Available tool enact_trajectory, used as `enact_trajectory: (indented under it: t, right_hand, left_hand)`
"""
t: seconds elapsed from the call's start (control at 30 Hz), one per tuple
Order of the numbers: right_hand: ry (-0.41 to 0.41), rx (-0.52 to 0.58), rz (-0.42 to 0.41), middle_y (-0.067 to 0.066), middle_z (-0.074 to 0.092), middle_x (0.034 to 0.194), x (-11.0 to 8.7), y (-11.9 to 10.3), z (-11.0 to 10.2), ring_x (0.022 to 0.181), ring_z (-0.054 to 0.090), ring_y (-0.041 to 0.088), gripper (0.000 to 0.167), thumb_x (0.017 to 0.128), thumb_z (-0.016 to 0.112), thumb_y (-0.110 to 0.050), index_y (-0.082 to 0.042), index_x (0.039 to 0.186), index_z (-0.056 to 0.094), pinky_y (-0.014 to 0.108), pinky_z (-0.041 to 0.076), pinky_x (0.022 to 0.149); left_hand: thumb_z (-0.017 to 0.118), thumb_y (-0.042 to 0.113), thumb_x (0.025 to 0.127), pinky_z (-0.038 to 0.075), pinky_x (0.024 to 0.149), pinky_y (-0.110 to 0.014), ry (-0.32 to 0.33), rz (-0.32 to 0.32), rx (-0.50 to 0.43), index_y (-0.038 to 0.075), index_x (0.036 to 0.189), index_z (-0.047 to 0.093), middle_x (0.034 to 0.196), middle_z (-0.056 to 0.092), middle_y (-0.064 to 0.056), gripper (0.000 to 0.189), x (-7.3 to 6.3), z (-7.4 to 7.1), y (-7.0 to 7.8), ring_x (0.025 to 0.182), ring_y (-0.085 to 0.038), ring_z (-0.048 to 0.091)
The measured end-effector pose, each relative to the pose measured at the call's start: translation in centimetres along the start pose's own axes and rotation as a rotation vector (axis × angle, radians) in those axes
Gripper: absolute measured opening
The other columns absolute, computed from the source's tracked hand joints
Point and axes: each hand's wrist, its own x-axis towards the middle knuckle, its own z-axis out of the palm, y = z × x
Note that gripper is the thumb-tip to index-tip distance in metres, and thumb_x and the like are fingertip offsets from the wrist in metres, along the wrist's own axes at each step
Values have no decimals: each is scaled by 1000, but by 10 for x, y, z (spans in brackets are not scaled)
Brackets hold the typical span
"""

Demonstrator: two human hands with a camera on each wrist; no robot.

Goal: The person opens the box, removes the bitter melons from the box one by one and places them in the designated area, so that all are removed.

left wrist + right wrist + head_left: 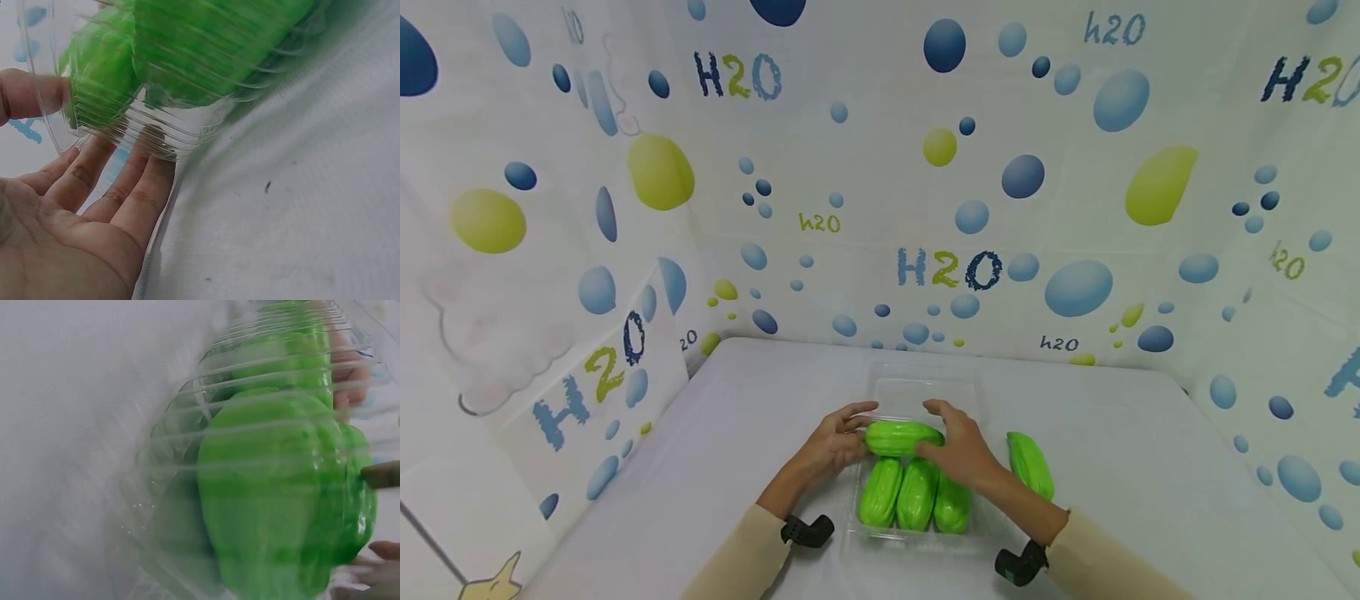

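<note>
Nearest: both wrist cams (L (808, 531), R (1022, 564)) are hanging low beside the clear tray; imo either could be snagging the near rim (917, 536) if a wrist drops or swings in.

3 green gourds (916, 494) are lying side by side in the near half, pretty tight. Little slack there, so any shove from the far end is prob. riding one up over its neighbor.

Loose gourd (1032, 465) is sitting on the table (760, 375), R of tray, outside. R forearm is overlapping its near end in head view; elbow swinging out = gourd rolling off, tho can't tell if they're touching.

4th gourd (901, 438) is lying crosswise at the tray's far end, btwn the hands. L hand (831, 446) is at its L end: fingers (147, 197) extended, resting along the outside of the tray wall, not clenched. R hand (966, 454) is at the R end, thumb touching the gourd, fingers mostly straight, no firm grasp showing. Risk: uneven push → gourd skewing or popping up; thin wall is prob. flexing if L presses hard.

Farthest: clear lid (925, 387) is lying open behind. If the crosswise gourd is sitting proud, lid's prob. not seating; height unclear from here.
</note>
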Motion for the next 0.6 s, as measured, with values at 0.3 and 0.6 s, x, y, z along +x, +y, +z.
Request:
enact_trajectory:
  t: [0.3, 0.6]
  right_hand:
    - [-16, -11, -30, 14, 61, 135, -2, 0, 2, 132, 51, 37, 58, 87, 79, -17, -2, 139, 56, 58, 44, 107]
    - [-27, -49, -74, 8, 65, 129, -1, 1, 4, 128, 54, 32, 50, 83, 82, -13, -3, 129, 64, 52, 45, 107]
  left_hand:
    - [51, -11, 85, 56, 91, -26, -1, 0, 18, -6, 157, 21, 143, 47, -25, 78, 0, 1, 2, 115, -19, 63]
    - [51, -10, 85, 56, 92, -27, 7, -4, 26, -5, 157, 22, 144, 47, -25, 78, -1, 1, 1, 115, -18, 63]
